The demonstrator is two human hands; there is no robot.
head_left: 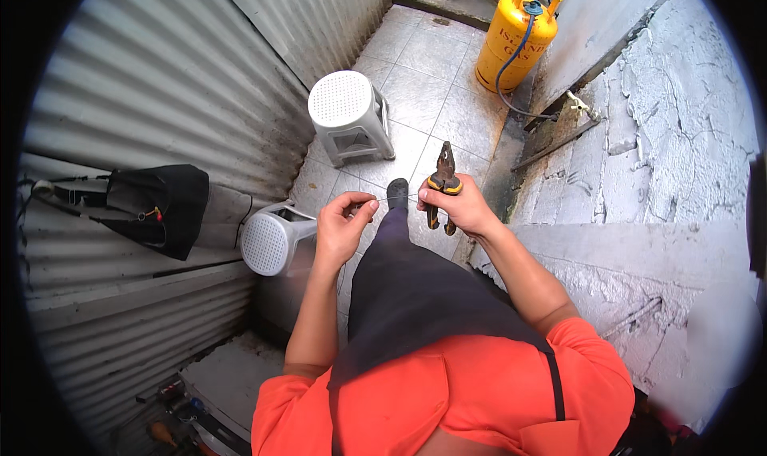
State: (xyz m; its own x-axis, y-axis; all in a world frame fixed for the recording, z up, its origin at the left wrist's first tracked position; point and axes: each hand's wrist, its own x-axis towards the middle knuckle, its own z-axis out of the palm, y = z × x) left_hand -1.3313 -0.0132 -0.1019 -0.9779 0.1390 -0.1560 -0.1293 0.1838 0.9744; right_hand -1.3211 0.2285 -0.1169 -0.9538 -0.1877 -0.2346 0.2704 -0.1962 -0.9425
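Between my two hands a thin wire is stretched roughly level, above my dark shoe. My left hand pinches its left end between thumb and fingers. In my right hand is a pair of pliers with black and yellow handles, jaws pointing up and away from me. The thumb and finger of that same hand also pinch the wire's right end. The pliers' jaws look closed and are apart from the wire. Part of the handles is hidden behind my right fingers.
A white plastic stool stands ahead, and another stool is at the left. A yellow gas cylinder with a blue hose is at the far right. A black bag hangs on the corrugated wall. A rough wall runs along the right.
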